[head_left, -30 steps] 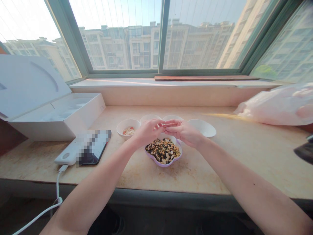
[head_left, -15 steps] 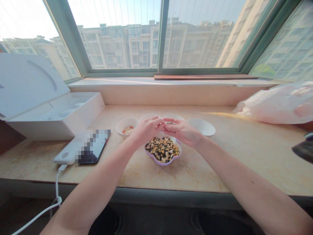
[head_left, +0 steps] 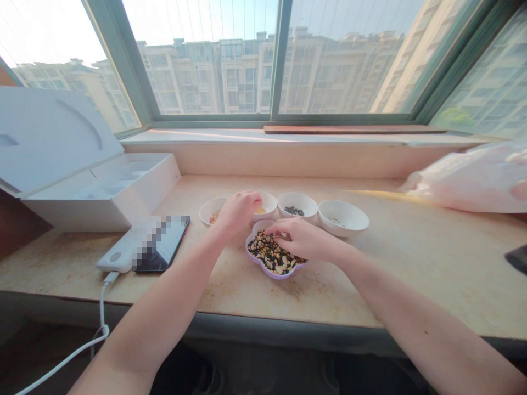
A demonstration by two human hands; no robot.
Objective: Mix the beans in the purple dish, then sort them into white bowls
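So, right grip (head_left: 300, 238): fingers curled and dipping into the mixed beans and seeds (head_left: 267, 253), half closed; can't tell if it's pinching anything, the hand hides it.
Left grip (head_left: 237, 213): half curled, knuckles up, fingertips down by the yellow grains (head_left: 259, 210) in a small white bowl (head_left: 269, 200); the hand blocks any view of whether it's holding something.
Mix's dish: a lilac flower-shaped dish (head_left: 263, 267), sitting right under the right grip, just in front of the bowls.
Other bowls: a white bowl with orange and pale bits (head_left: 208, 212) partly behind the left grip, a white bowl with black seeds (head_left: 297, 204), and a white bowl with a few pale bits (head_left: 343, 215), all in a row.
Nearby: a white power bank (head_left: 115, 257) with a white cable (head_left: 101, 312), touching a phone (head_left: 162, 249) that's partly pixelated.
Further out: an open white box (head_left: 102, 203) on the stone counter (head_left: 329, 285), a pink plastic bag (head_left: 465, 184) at right.
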